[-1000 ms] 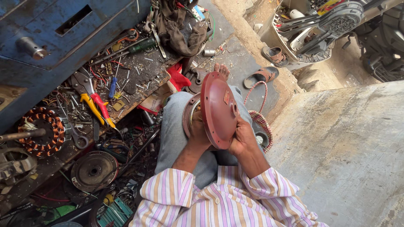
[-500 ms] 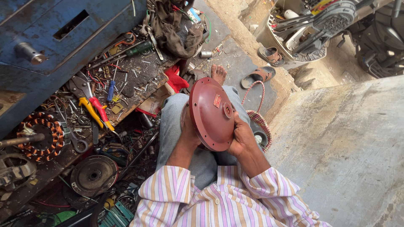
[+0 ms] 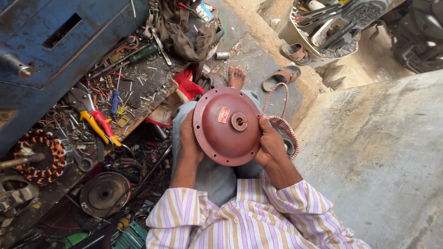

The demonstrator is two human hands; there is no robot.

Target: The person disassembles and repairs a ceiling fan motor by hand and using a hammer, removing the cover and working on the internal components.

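**Red motor cover held in both hands over the lap**

Head view: the person sits with a round, dished red metal cover (image 3: 227, 125) held above the knees, its domed face turned up toward the camera. The left hand (image 3: 188, 138) grips the cover's left rim, fingers curled behind it out of sight; the right hand (image 3: 270, 140) clasps the right rim, thumb lying on the front face near the small centre hub (image 3: 239, 121). Both hands are closed on the cover.

It looks like a stiff pressed or cast metal part, probably of some weight and not fragile. The painted surface seems smooth, so the flanged rim, with its ring of small holes, is the surest place to grip, as both hands do now.

To the left lies a cluttered workbench (image 3: 138, 87) with yellow-and-red pliers (image 3: 99, 122), a copper-wound stator (image 3: 39, 154) and a dark round disc (image 3: 104, 193). A striped cord loop (image 3: 284, 117) shows behind the right hand, and a sandal (image 3: 281, 76) lies beyond a bare foot (image 3: 236, 76).

The cover's underside is hidden, as are the left fingers behind it. The person's legs are mostly masked by the cover, and the small sticker on it is too small to make out.
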